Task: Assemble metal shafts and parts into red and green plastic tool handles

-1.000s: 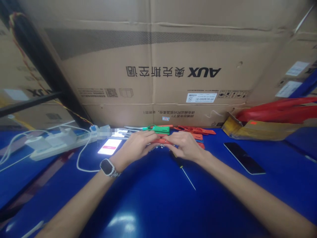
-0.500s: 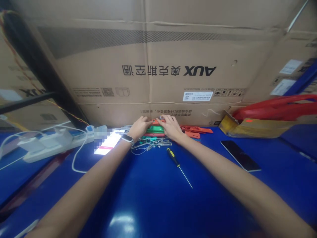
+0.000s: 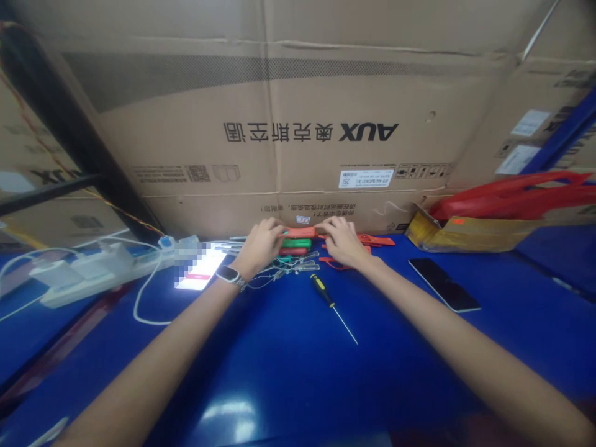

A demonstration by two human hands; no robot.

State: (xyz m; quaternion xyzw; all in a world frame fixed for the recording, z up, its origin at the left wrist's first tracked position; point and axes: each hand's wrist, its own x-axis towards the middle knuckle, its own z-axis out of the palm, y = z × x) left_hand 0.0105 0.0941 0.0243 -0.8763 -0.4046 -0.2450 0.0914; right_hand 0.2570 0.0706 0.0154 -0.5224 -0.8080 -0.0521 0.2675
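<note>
My left hand (image 3: 262, 246), with a watch on its wrist, has its fingers closed on the left end of an orange tool handle (image 3: 300, 233). The fingers of my right hand (image 3: 343, 241) are bent at the handle's right end; what they hold, if anything, is hard to make out. Under the orange handle lie a green handle (image 3: 297, 243) and a red one (image 3: 294, 252). Several clear pieces with thin wires (image 3: 291, 267) lie just in front. Nearer to me is a black and yellow screwdriver (image 3: 322, 290).
A large cardboard box (image 3: 307, 81) stands behind the blue table (image 3: 288, 372). At left are a white power strip (image 3: 60, 293) and a lit phone (image 3: 200, 273). At right lie a dark phone (image 3: 442, 284) and a yellow-taped box (image 3: 465, 236) with red plastic. Orange-red tools (image 3: 379, 240) sit beside my right hand.
My hands have moved apart, my right hand to the right, uncovering more of the orange handle. A small white label has come into sight behind it. The view has shifted slightly.
</note>
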